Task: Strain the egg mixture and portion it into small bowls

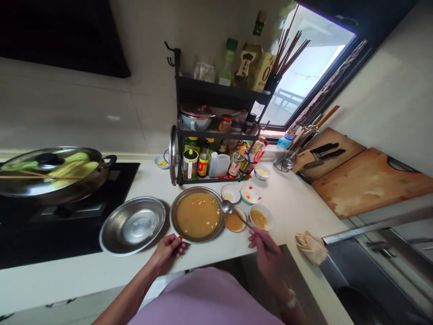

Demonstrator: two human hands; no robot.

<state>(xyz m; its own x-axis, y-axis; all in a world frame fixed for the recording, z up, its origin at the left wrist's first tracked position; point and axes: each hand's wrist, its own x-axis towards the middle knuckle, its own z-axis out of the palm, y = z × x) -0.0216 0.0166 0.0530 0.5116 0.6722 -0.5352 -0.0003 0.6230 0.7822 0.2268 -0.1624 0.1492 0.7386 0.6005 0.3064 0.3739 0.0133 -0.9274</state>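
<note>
My left hand (168,249) grips the near rim of a metal basin (197,215) filled with yellow-brown batter on the white counter. My right hand (264,251) is closed on the handle of a metal ladle (237,214). The ladle's bowl hangs at the basin's right edge, above a small dish (234,221) of the same liquid. A small white bowl (259,217) with brown liquid stands just right of the dish.
An empty steel basin (132,225) lies left of the batter. A lidded pan (50,174) with corn sits on the black stove (67,212). Behind are a spice rack (216,131), small bowls (250,195), cutting boards (368,180), a crumpled cloth (311,246) and a sink (389,271).
</note>
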